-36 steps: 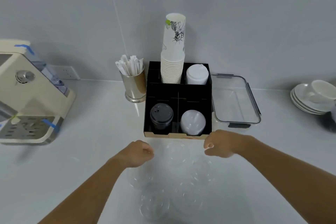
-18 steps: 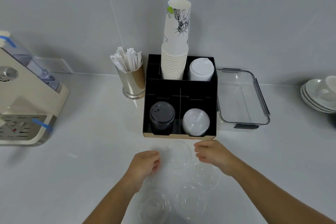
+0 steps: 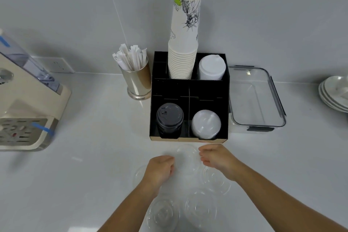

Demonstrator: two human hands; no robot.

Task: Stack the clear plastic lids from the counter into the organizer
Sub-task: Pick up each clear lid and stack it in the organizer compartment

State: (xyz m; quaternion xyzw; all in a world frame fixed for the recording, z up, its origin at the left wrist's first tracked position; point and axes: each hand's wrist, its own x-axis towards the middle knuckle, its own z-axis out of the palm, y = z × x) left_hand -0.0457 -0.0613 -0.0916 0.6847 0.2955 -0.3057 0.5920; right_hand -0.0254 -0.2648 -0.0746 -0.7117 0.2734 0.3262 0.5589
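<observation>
Several clear plastic lids lie flat on the white counter in front of the black organizer (image 3: 189, 90). One clear lid (image 3: 186, 158) sits between my hands, just before the organizer's front edge. My left hand (image 3: 160, 170) rests at its left rim with fingers curled, covering part of another lid (image 3: 138, 174). My right hand (image 3: 219, 161) is at its right rim, fingers slightly apart. Further lids lie nearer me (image 3: 162, 214), (image 3: 200, 208) and under my right wrist (image 3: 216, 181). A stack of clear lids (image 3: 206, 124) fills the organizer's front right compartment.
The organizer also holds black lids (image 3: 170, 118), white lids (image 3: 211, 67) and a tall stack of paper cups (image 3: 183, 43). A metal cup of wrapped straws (image 3: 135, 77) stands left of it, a clear container (image 3: 256, 98) right. A coffee machine (image 3: 24, 103) is far left, saucers (image 3: 334, 94) far right.
Both hands came down and inward from the organizer's front edge to the two sides of the nearest clear lid. The view tilted, bringing the organizer closer.
</observation>
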